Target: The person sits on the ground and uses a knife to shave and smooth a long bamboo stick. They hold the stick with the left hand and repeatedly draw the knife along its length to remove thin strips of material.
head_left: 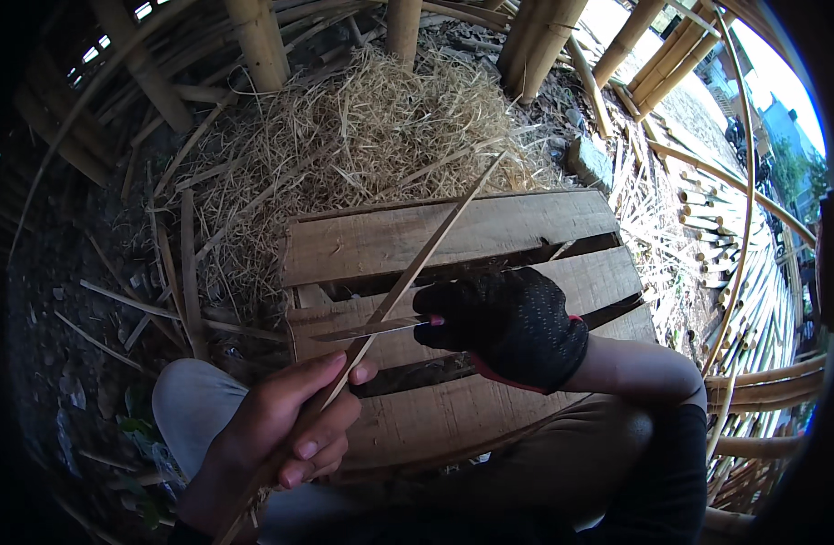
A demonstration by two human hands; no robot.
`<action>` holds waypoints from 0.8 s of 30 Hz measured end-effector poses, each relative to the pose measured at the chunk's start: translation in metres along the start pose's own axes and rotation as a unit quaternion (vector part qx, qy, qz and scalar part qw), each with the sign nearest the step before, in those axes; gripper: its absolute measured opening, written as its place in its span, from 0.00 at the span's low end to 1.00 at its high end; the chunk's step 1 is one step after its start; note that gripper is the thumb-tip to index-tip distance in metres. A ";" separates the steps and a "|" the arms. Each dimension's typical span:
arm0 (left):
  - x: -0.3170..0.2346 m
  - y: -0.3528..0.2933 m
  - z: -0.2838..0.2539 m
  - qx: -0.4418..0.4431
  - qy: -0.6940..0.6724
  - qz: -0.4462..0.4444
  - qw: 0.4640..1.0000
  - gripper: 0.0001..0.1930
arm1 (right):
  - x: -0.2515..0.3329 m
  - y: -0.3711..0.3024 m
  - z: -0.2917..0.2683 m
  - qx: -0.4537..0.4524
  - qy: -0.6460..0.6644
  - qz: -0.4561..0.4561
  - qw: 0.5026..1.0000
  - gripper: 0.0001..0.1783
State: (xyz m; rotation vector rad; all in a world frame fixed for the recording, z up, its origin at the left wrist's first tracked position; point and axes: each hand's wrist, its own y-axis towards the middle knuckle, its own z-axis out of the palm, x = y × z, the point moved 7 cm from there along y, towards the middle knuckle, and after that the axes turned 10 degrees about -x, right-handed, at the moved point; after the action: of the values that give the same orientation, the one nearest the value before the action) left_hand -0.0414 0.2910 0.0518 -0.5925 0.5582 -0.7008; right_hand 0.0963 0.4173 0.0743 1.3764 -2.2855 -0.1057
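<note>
My bare left hand is closed round a long, flat bamboo strip, which slants up and away to the right over a slatted wooden bench. In a black glove with small dots, my right hand grips a knife; its handle is mostly hidden inside the fist. The knife's thin blade points left and crosses the strip just beyond my left fingers. It appears to touch the strip there. The strip's lower end passes under my left palm toward my lap.
A heap of pale bamboo shavings lies beyond the bench. Upright bamboo poles stand behind it. A stone block sits by the bench's far right corner. Many cut bamboo pieces lie to the right. Loose strips lie at left.
</note>
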 end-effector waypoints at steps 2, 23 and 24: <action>-0.001 0.000 0.000 -0.007 0.030 0.007 0.999 0.16 | 0.017 -0.012 -0.003 -0.065 -0.039 -0.102 0.992 0.19; 0.008 0.003 -0.001 0.008 -0.058 -0.028 0.998 0.18 | -0.030 0.003 0.018 0.008 -0.236 -0.126 0.964 0.19; 0.008 0.002 0.000 0.007 -0.038 -0.023 0.999 0.18 | -0.030 0.003 0.016 0.009 -0.239 -0.120 0.964 0.19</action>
State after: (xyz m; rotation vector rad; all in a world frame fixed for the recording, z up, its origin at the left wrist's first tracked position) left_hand -0.0357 0.2860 0.0483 -0.6182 0.4708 -0.7220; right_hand 0.0987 0.4417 0.0499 1.7889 -2.4813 -0.5499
